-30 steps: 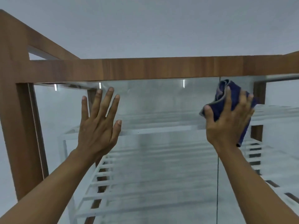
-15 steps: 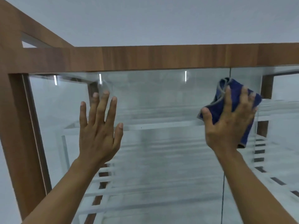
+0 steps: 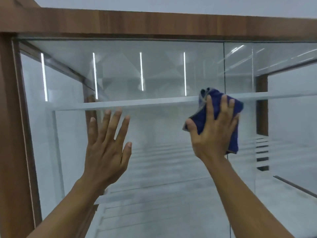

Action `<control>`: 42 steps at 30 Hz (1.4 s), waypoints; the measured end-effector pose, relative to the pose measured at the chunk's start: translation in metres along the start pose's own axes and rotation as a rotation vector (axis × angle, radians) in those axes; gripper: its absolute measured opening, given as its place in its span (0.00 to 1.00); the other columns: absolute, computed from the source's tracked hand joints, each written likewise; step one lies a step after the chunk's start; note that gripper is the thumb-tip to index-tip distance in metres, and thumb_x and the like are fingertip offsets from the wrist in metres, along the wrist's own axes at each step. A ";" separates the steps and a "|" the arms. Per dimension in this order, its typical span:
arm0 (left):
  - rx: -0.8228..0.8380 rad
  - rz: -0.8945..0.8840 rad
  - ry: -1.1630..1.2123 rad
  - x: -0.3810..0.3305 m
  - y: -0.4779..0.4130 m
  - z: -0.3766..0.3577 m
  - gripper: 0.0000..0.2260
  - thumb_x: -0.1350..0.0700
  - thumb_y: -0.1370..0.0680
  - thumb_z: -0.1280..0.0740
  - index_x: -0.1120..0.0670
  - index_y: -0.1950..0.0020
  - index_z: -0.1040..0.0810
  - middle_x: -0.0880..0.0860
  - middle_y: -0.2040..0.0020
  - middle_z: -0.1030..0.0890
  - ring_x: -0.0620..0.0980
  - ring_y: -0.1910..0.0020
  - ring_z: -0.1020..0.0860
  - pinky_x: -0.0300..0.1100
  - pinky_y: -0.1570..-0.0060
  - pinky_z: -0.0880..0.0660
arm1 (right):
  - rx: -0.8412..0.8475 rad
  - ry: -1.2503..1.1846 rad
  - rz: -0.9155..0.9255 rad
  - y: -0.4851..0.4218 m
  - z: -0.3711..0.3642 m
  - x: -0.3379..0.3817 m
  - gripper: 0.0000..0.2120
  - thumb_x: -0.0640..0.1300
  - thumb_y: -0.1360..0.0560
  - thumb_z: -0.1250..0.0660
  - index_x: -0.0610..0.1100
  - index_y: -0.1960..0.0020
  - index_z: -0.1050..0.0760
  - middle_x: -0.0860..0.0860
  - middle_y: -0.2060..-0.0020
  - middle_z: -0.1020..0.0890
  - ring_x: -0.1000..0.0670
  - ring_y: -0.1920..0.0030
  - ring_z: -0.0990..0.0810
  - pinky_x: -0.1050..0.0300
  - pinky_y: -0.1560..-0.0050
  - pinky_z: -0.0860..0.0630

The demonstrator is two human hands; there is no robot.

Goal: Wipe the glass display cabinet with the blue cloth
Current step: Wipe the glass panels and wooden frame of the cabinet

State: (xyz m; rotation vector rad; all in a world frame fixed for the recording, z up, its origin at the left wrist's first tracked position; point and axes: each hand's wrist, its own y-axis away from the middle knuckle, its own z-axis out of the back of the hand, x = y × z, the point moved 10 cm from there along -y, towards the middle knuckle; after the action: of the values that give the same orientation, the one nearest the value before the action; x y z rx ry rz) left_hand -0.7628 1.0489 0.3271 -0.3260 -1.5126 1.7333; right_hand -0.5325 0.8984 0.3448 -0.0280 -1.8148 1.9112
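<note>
Right hand (image 3: 211, 133) — fingers spread flat — presses the cloth (image 3: 202, 117) against the cabinet (image 3: 154, 79) glass; left hand (image 3: 107, 150) rests flat, fingers apart, gripping nothing.

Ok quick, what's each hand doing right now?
Left hand: open, fingers straight, flat on the glass.
Right hand: open, straight fingers pressing the blue cloth on the glass.

blue cloth (image 3: 201, 117) largely hidden under right hand (image 3: 212, 134), cabinet (image 3: 154, 23) cropped at edges, shelves (image 3: 163, 152) blurred
</note>
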 end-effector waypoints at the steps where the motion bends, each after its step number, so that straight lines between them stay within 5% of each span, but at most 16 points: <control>1: -0.002 0.002 0.006 0.000 0.002 -0.001 0.29 0.49 0.19 0.48 0.56 0.19 0.46 0.58 0.18 0.48 0.59 0.19 0.49 0.64 0.23 0.51 | 0.022 -0.012 0.131 0.015 -0.010 0.045 0.40 0.68 0.25 0.43 0.52 0.19 0.47 0.43 0.19 0.51 0.40 0.19 0.56 0.31 0.23 0.55; 4: -0.033 0.035 0.015 0.003 0.012 -0.002 0.29 0.50 0.20 0.47 0.56 0.19 0.46 0.58 0.18 0.47 0.59 0.19 0.48 0.61 0.21 0.54 | 0.120 -0.047 0.594 0.078 -0.037 0.146 0.39 0.66 0.25 0.38 0.52 0.19 0.44 0.46 0.19 0.48 0.43 0.19 0.54 0.35 0.22 0.55; 6: -0.040 0.048 0.012 -0.001 0.026 -0.004 0.29 0.49 0.19 0.48 0.54 0.19 0.47 0.58 0.18 0.47 0.59 0.19 0.49 0.61 0.21 0.54 | 0.095 -0.052 0.655 0.084 -0.034 0.127 0.38 0.66 0.25 0.37 0.53 0.20 0.43 0.47 0.19 0.46 0.45 0.19 0.53 0.36 0.21 0.53; 11: -0.039 0.059 0.015 -0.030 0.082 -0.018 0.28 0.48 0.20 0.46 0.51 0.20 0.43 0.57 0.18 0.48 0.58 0.19 0.50 0.63 0.22 0.53 | -0.055 -0.025 0.042 0.055 0.001 -0.068 0.39 0.72 0.25 0.49 0.53 0.20 0.47 0.45 0.19 0.48 0.41 0.19 0.52 0.32 0.23 0.50; 13: -0.037 0.069 0.005 -0.038 0.105 -0.025 0.27 0.48 0.19 0.47 0.51 0.20 0.43 0.56 0.18 0.47 0.58 0.19 0.50 0.63 0.22 0.52 | -0.065 -0.023 -0.094 0.081 -0.001 -0.067 0.40 0.73 0.25 0.51 0.53 0.19 0.48 0.45 0.19 0.50 0.41 0.19 0.54 0.32 0.23 0.51; 14: -0.041 0.076 0.006 -0.040 0.115 -0.027 0.27 0.48 0.19 0.48 0.51 0.20 0.43 0.56 0.18 0.48 0.57 0.19 0.50 0.62 0.22 0.52 | -0.049 -0.012 -0.025 0.100 -0.012 -0.035 0.40 0.72 0.25 0.50 0.53 0.19 0.48 0.45 0.19 0.51 0.42 0.19 0.56 0.33 0.22 0.52; 17: -0.070 0.137 0.020 -0.036 0.147 -0.034 0.28 0.50 0.20 0.49 0.49 0.19 0.48 0.55 0.18 0.50 0.56 0.19 0.51 0.61 0.22 0.53 | 0.089 -0.048 0.592 0.194 -0.049 0.094 0.39 0.69 0.25 0.42 0.54 0.19 0.46 0.47 0.18 0.51 0.45 0.19 0.57 0.36 0.21 0.55; 19: -0.084 0.179 0.021 -0.036 0.171 -0.038 0.27 0.50 0.19 0.51 0.47 0.19 0.51 0.54 0.18 0.50 0.55 0.18 0.52 0.63 0.22 0.51 | 0.090 -0.058 0.746 0.223 -0.050 0.088 0.37 0.67 0.25 0.38 0.55 0.20 0.42 0.49 0.19 0.47 0.46 0.19 0.55 0.37 0.21 0.52; 25: -0.082 0.147 0.040 -0.063 0.215 -0.052 0.27 0.50 0.19 0.51 0.49 0.19 0.47 0.53 0.18 0.50 0.55 0.18 0.52 0.61 0.22 0.53 | -0.081 -0.061 -0.033 0.198 -0.009 -0.130 0.38 0.72 0.25 0.50 0.54 0.20 0.45 0.45 0.20 0.46 0.41 0.19 0.51 0.31 0.24 0.47; 27: -0.073 0.124 0.046 -0.074 0.231 -0.060 0.27 0.50 0.19 0.50 0.50 0.19 0.46 0.53 0.18 0.49 0.55 0.19 0.51 0.62 0.22 0.51 | -0.058 -0.037 0.056 0.234 -0.025 -0.076 0.38 0.71 0.25 0.48 0.55 0.20 0.48 0.45 0.19 0.50 0.41 0.19 0.54 0.32 0.22 0.52; 30: -0.082 0.130 0.019 -0.078 0.251 -0.065 0.27 0.49 0.19 0.51 0.52 0.19 0.45 0.56 0.18 0.48 0.58 0.19 0.49 0.61 0.22 0.52 | 0.107 -0.070 0.547 0.319 -0.059 0.043 0.39 0.69 0.26 0.40 0.56 0.19 0.47 0.48 0.18 0.52 0.44 0.19 0.58 0.36 0.21 0.57; 32: -0.082 0.133 -0.003 -0.078 0.261 -0.067 0.27 0.49 0.18 0.53 0.54 0.19 0.45 0.57 0.18 0.48 0.60 0.19 0.48 0.62 0.22 0.51 | 0.151 -0.050 0.674 0.347 -0.065 0.046 0.40 0.68 0.26 0.37 0.55 0.20 0.45 0.48 0.18 0.51 0.45 0.19 0.57 0.37 0.21 0.56; 34: -0.088 0.127 -0.008 -0.083 0.272 -0.068 0.27 0.50 0.18 0.51 0.54 0.20 0.45 0.58 0.18 0.48 0.61 0.19 0.48 0.63 0.23 0.50 | 0.130 -0.039 0.617 0.343 -0.057 -0.008 0.39 0.68 0.25 0.38 0.55 0.20 0.45 0.48 0.18 0.51 0.44 0.19 0.55 0.34 0.22 0.54; 38: -0.091 0.071 0.010 -0.111 0.292 -0.073 0.27 0.50 0.20 0.48 0.54 0.20 0.41 0.58 0.18 0.46 0.59 0.19 0.47 0.65 0.24 0.48 | 0.062 -0.010 0.161 0.322 -0.027 -0.170 0.40 0.71 0.24 0.45 0.52 0.19 0.48 0.44 0.19 0.52 0.41 0.19 0.56 0.28 0.24 0.51; 40: -0.076 0.035 -0.009 -0.121 0.295 -0.078 0.28 0.49 0.20 0.47 0.54 0.20 0.41 0.58 0.18 0.46 0.59 0.19 0.47 0.66 0.24 0.47 | 0.062 0.007 0.034 0.326 -0.023 -0.182 0.41 0.73 0.24 0.49 0.52 0.19 0.50 0.43 0.19 0.53 0.40 0.19 0.57 0.26 0.26 0.50; 42: -0.055 0.039 -0.015 -0.122 0.296 -0.081 0.28 0.49 0.21 0.47 0.54 0.20 0.42 0.58 0.18 0.47 0.59 0.19 0.48 0.65 0.24 0.48 | 0.114 -0.018 0.140 0.341 -0.036 -0.122 0.42 0.72 0.25 0.46 0.54 0.19 0.54 0.43 0.19 0.56 0.40 0.19 0.59 0.28 0.24 0.55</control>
State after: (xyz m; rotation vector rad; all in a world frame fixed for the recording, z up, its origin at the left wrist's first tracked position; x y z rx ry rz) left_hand -0.7462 1.0308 -0.0019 -0.3733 -1.5763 1.7303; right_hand -0.5284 0.8927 -0.0194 -0.1027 -1.7535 2.1155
